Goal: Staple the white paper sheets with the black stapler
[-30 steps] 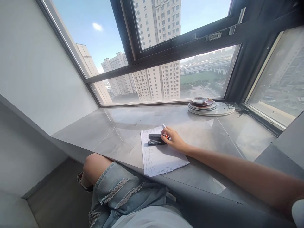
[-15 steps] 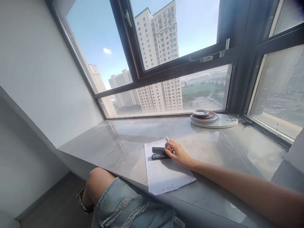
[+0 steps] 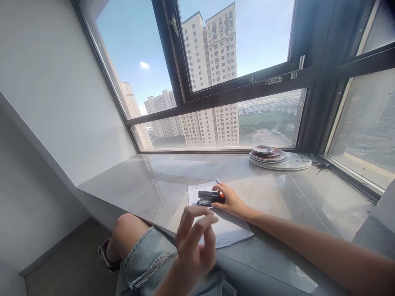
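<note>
A black stapler (image 3: 206,196) with an orange-red mark at its rear end lies on written sheets of paper (image 3: 236,234). The thumb and fingers of my right hand (image 3: 230,200) are closed around that rear end. A small white tip (image 3: 217,181) pokes out just beyond these fingers; what it belongs to is hidden. Nearer to me, my left hand (image 3: 196,240) is raised in front of the paper, fingers bent and apart, with nothing visible in it. It covers part of the sheets and does not appear to touch the stapler.
The paper rests near the front edge of a grey tiled window sill (image 3: 166,181). A stack of plates (image 3: 268,156) stands at the back right by the dark window frame (image 3: 317,102). My knee (image 3: 129,228) is below the sill's edge on the left.
My left hand has come into view from below, up in front of the paper. The fingers of my right hand have shifted slightly on the stapler. The view has tilted a little.
</note>
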`<move>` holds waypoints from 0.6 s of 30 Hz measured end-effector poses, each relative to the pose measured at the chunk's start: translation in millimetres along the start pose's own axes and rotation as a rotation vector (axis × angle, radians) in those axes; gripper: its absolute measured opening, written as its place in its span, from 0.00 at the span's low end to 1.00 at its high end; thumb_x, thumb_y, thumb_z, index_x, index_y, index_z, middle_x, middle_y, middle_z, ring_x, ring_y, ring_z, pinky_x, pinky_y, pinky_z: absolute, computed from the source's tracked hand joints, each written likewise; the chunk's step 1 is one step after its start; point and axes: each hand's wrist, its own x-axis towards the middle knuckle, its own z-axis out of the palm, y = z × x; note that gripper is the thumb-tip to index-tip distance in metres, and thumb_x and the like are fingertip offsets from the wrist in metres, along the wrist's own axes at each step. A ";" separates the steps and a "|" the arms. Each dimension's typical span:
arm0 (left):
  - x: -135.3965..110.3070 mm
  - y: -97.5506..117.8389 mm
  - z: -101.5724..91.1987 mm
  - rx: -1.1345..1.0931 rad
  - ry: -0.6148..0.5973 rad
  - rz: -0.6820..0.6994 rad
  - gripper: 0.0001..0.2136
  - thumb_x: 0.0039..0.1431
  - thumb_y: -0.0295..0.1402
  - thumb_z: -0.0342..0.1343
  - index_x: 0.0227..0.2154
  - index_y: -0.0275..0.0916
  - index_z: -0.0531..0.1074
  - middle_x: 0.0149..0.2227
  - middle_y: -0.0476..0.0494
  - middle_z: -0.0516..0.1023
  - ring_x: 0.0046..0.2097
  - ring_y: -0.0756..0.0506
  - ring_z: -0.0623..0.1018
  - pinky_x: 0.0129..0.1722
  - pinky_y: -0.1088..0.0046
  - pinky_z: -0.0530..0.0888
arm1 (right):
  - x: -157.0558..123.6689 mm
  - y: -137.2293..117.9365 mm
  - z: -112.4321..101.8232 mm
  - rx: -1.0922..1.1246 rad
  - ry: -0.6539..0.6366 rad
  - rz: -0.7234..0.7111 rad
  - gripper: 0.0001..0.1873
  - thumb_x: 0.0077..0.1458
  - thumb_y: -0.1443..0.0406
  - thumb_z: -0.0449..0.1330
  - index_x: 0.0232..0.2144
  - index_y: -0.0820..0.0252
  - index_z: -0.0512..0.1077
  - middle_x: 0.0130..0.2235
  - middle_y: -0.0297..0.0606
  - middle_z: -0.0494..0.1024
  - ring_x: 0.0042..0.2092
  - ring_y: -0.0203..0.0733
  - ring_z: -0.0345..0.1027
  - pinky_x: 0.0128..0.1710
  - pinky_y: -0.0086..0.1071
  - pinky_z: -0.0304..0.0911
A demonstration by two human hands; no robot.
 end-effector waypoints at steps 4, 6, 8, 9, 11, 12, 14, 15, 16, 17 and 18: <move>3.4 -84.5 50.6 0.075 -0.213 -0.243 0.11 0.64 0.22 0.50 0.43 0.44 0.72 0.42 0.42 0.77 0.48 0.40 0.77 0.50 0.59 0.75 | 0.0 -0.9 -0.5 0.009 -0.034 -0.028 0.14 0.55 0.62 0.67 0.44 0.55 0.72 0.40 0.36 0.76 0.40 0.45 0.68 0.42 0.39 0.63; -9.4 -116.0 60.3 0.121 -0.299 -0.357 0.12 0.61 0.20 0.49 0.41 0.43 0.70 0.43 0.41 0.75 0.50 0.40 0.76 0.52 0.59 0.74 | -0.2 -2.4 -1.1 0.014 -0.031 -0.026 0.12 0.56 0.63 0.66 0.43 0.55 0.73 0.39 0.36 0.77 0.39 0.45 0.69 0.42 0.40 0.63; -23.5 -134.6 61.2 0.132 -0.389 -0.435 0.12 0.63 0.23 0.51 0.46 0.42 0.69 0.48 0.40 0.74 0.54 0.39 0.75 0.55 0.58 0.73 | -0.4 -3.4 -2.0 0.024 -0.018 -0.011 0.12 0.56 0.63 0.65 0.43 0.56 0.74 0.40 0.37 0.78 0.40 0.46 0.70 0.43 0.40 0.63; -29.2 -139.4 59.9 0.119 -0.438 -0.452 0.12 0.64 0.27 0.53 0.50 0.41 0.68 0.50 0.39 0.74 0.56 0.38 0.74 0.58 0.57 0.72 | -0.3 -3.6 -2.5 0.030 -0.012 -0.002 0.12 0.56 0.64 0.64 0.43 0.56 0.74 0.41 0.38 0.79 0.40 0.46 0.70 0.43 0.41 0.64; -35.7 -142.8 56.8 0.085 -0.537 -0.455 0.17 0.66 0.33 0.56 0.56 0.41 0.65 0.56 0.37 0.72 0.60 0.37 0.72 0.62 0.56 0.69 | -0.1 -2.8 -3.9 0.042 0.003 0.012 0.12 0.55 0.64 0.64 0.43 0.57 0.75 0.40 0.38 0.79 0.41 0.47 0.71 0.44 0.41 0.64; -36.7 -142.7 55.7 0.066 -0.585 -0.451 0.18 0.66 0.36 0.57 0.57 0.40 0.65 0.57 0.36 0.72 0.62 0.37 0.71 0.63 0.56 0.68 | 0.1 -1.7 -4.5 0.049 0.012 0.015 0.12 0.54 0.64 0.64 0.42 0.57 0.76 0.40 0.39 0.79 0.41 0.47 0.71 0.44 0.41 0.64; -35.7 -142.2 54.8 0.039 -0.660 -0.458 0.20 0.68 0.38 0.56 0.59 0.40 0.65 0.60 0.36 0.71 0.64 0.37 0.70 0.65 0.56 0.66 | 0.6 1.6 -5.5 0.064 0.027 0.022 0.12 0.54 0.63 0.64 0.43 0.57 0.77 0.41 0.39 0.80 0.42 0.46 0.71 0.46 0.41 0.65; -34.5 -142.4 54.8 0.029 -0.682 -0.475 0.20 0.68 0.38 0.55 0.60 0.40 0.65 0.61 0.35 0.71 0.64 0.37 0.70 0.65 0.56 0.66 | 0.8 3.7 -5.8 0.073 0.032 0.032 0.13 0.54 0.63 0.64 0.43 0.57 0.77 0.41 0.39 0.80 0.42 0.47 0.71 0.47 0.41 0.65; -33.5 -143.0 54.9 0.019 -0.696 -0.497 0.21 0.68 0.38 0.55 0.61 0.40 0.64 0.63 0.35 0.70 0.65 0.37 0.69 0.65 0.57 0.66 | 1.0 5.7 -5.9 0.083 0.032 0.051 0.14 0.54 0.62 0.64 0.44 0.56 0.78 0.43 0.39 0.81 0.43 0.47 0.72 0.48 0.42 0.65; -32.8 -143.9 55.2 0.009 -0.704 -0.517 0.22 0.68 0.38 0.55 0.62 0.40 0.63 0.64 0.35 0.69 0.66 0.37 0.68 0.65 0.57 0.65 | 1.2 7.4 -5.9 0.096 0.030 0.077 0.14 0.54 0.62 0.64 0.44 0.56 0.78 0.44 0.39 0.81 0.44 0.47 0.72 0.49 0.43 0.65; -32.5 -145.0 55.4 0.003 -0.706 -0.533 0.23 0.68 0.38 0.56 0.63 0.40 0.63 0.65 0.35 0.68 0.67 0.37 0.68 0.66 0.58 0.65 | 1.4 8.6 -5.9 0.113 0.025 0.110 0.15 0.54 0.61 0.64 0.45 0.56 0.78 0.45 0.39 0.81 0.45 0.48 0.73 0.50 0.43 0.65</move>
